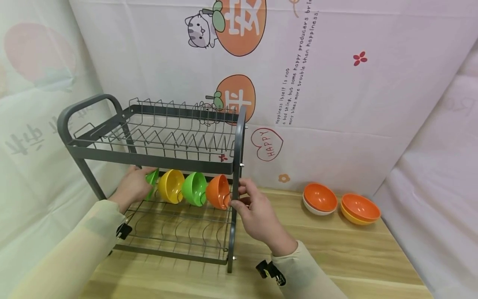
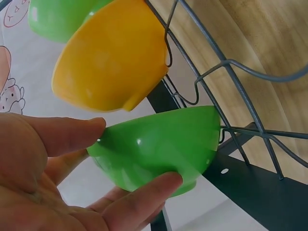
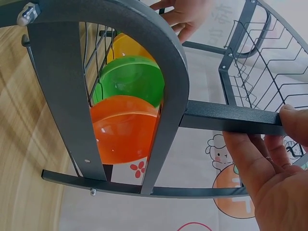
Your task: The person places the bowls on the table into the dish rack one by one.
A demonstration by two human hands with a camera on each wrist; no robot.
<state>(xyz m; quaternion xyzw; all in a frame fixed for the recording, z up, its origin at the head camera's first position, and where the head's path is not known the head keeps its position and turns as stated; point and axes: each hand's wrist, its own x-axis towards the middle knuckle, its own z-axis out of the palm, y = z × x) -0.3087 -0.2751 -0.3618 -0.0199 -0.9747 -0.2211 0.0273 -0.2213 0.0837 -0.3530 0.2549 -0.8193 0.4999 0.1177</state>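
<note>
In the lower tier of a dark grey dish rack [image 1: 160, 160], bowls stand on edge in a row. My left hand [image 1: 135, 185] grips the green bowl [image 2: 154, 149] at the row's left end, thumb at its rim and fingers against its outside. That bowl's edge meets the rack wires. Beside it stand a yellow bowl [image 1: 168, 187], a second green bowl [image 1: 192, 190] and an orange bowl [image 1: 216, 193]. With thumb and fingers on opposite sides, my right hand [image 1: 259, 214] holds the rack's right side frame [image 3: 231, 118], close to the orange bowl.
Farther right on the wooden table [image 1: 317, 257], an orange bowl [image 1: 320, 197] sits in a white bowl [image 1: 317, 211]. Next to them another orange bowl [image 1: 360, 206] rests in a yellow bowl [image 1: 354, 219]. The rack's upper wire tier [image 1: 179, 135] overhangs the row. A printed cloth [image 1: 328, 104] hangs behind.
</note>
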